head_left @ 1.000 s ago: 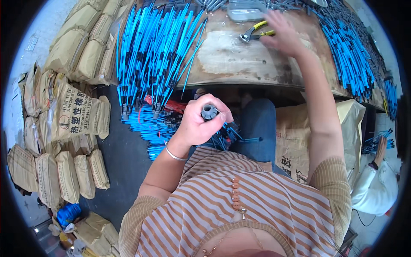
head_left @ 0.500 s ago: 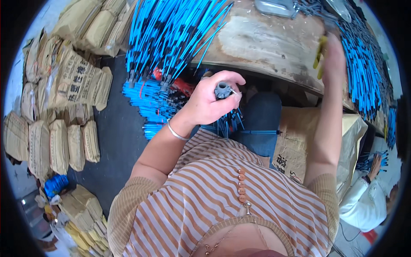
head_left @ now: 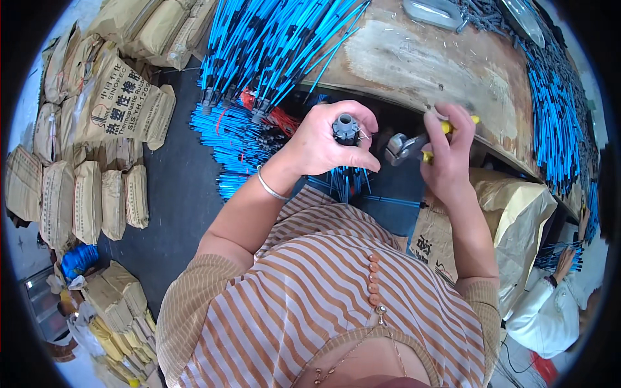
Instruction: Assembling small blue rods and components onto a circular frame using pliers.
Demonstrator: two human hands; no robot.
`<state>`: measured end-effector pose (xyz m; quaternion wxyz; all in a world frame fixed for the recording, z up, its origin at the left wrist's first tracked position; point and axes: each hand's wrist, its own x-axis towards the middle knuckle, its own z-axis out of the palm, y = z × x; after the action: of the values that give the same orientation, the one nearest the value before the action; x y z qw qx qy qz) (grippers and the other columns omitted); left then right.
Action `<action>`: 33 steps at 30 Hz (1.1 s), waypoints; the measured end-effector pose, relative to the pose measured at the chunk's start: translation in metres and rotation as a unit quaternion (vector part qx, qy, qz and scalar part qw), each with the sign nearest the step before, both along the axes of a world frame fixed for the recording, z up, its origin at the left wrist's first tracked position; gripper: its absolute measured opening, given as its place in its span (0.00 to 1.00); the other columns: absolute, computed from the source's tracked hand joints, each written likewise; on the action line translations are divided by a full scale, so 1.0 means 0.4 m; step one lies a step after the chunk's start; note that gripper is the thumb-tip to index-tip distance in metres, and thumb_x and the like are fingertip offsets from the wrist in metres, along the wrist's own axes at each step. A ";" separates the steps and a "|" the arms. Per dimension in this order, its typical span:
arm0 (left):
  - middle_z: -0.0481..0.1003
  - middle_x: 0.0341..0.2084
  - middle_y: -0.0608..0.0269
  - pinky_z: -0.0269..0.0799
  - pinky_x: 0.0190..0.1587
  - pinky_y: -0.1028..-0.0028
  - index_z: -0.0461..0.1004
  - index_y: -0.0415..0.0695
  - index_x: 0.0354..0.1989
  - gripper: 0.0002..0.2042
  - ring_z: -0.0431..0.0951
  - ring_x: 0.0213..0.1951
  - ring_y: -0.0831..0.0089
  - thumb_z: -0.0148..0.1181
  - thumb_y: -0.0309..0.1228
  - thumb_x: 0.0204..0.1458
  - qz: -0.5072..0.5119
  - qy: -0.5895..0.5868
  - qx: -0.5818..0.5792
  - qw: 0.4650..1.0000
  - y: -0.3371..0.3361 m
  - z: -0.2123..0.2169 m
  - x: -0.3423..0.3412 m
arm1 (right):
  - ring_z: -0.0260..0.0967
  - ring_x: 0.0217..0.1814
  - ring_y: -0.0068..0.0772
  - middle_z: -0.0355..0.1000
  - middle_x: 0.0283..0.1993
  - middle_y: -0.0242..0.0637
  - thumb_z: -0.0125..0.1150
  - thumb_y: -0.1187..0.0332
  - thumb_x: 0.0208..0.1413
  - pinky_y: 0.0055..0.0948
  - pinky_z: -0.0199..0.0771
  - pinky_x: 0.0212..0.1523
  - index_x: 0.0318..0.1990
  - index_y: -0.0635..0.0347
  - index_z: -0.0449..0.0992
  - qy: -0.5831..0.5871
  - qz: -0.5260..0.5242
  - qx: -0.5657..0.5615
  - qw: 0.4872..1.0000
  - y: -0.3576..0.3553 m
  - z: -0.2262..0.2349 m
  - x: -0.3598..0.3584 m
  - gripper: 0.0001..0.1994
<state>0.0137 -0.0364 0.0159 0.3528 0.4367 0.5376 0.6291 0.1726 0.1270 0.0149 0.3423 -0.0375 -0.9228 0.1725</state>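
Note:
My left hand (head_left: 330, 139) is closed around a dark grey ribbed plastic fitting (head_left: 346, 127) with a round hole in its upper end. From its side a thin pale pin sticks out between my thumb and index finger. To the right, my right hand (head_left: 448, 155) grips yellow-handled pliers (head_left: 402, 147), whose rounded metal head points left toward the fitting, a short gap away. Below my left hand, dark-ended blue rods (head_left: 343, 181) are partly hidden.
Long blue rods (head_left: 272, 48) lie bundled at the table's left, and more rods (head_left: 553, 123) at its right. The worn wooden table (head_left: 414, 61) bears grey parts at the back. Paper sacks (head_left: 126, 103) are stacked left. A co-worker in a white sleeve (head_left: 550, 317) handles rods at right.
My right hand has come in from over the table's right side toward my left hand, bringing the pliers near the fitting. The left hand still holds the fitting, now tipped more upright.

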 end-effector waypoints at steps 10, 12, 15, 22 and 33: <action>0.75 0.20 0.67 0.67 0.28 0.80 0.74 0.39 0.30 0.16 0.69 0.21 0.79 0.72 0.20 0.28 0.035 0.072 -0.053 0.995 0.011 0.026 0.012 | 0.56 0.52 0.41 0.60 0.49 0.39 0.62 0.77 0.36 0.48 0.58 0.59 0.46 0.45 0.75 0.065 -0.090 0.190 0.976 -0.042 0.005 -0.033 0.24; 0.75 0.20 0.68 0.66 0.28 0.80 0.74 0.39 0.29 0.16 0.69 0.21 0.80 0.72 0.21 0.28 0.041 0.067 -0.058 0.995 0.014 0.027 0.013 | 0.56 0.52 0.41 0.60 0.49 0.39 0.62 0.77 0.36 0.49 0.58 0.59 0.46 0.47 0.75 0.063 -0.110 0.190 0.974 -0.056 0.003 -0.028 0.24; 0.75 0.20 0.68 0.66 0.27 0.80 0.74 0.39 0.29 0.15 0.68 0.21 0.79 0.72 0.21 0.30 0.045 0.073 -0.061 0.994 0.018 0.028 0.016 | 0.55 0.53 0.41 0.59 0.49 0.39 0.62 0.78 0.36 0.48 0.58 0.59 0.45 0.48 0.76 0.059 -0.144 0.173 0.973 -0.073 -0.001 -0.019 0.23; 0.74 0.19 0.69 0.65 0.26 0.81 0.75 0.39 0.30 0.16 0.67 0.20 0.80 0.72 0.21 0.29 0.040 0.048 -0.078 0.995 0.029 0.033 0.026 | 0.56 0.51 0.40 0.60 0.48 0.36 0.62 0.76 0.36 0.42 0.63 0.56 0.48 0.43 0.75 0.050 -0.158 0.171 0.971 -0.065 -0.012 0.008 0.25; 0.75 0.21 0.67 0.64 0.26 0.81 0.76 0.40 0.32 0.20 0.68 0.20 0.77 0.73 0.22 0.24 -0.140 0.018 -0.004 0.990 0.039 0.034 0.029 | 0.68 0.32 0.36 0.71 0.40 0.43 0.64 0.79 0.35 0.29 0.70 0.34 0.45 0.61 0.73 -0.626 0.117 -0.376 0.673 0.051 0.194 0.068 0.23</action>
<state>0.0253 -0.0207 0.0297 0.4295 0.5173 0.4802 0.5634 0.2000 0.1472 0.0925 -0.3817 -0.1539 -0.7747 0.4800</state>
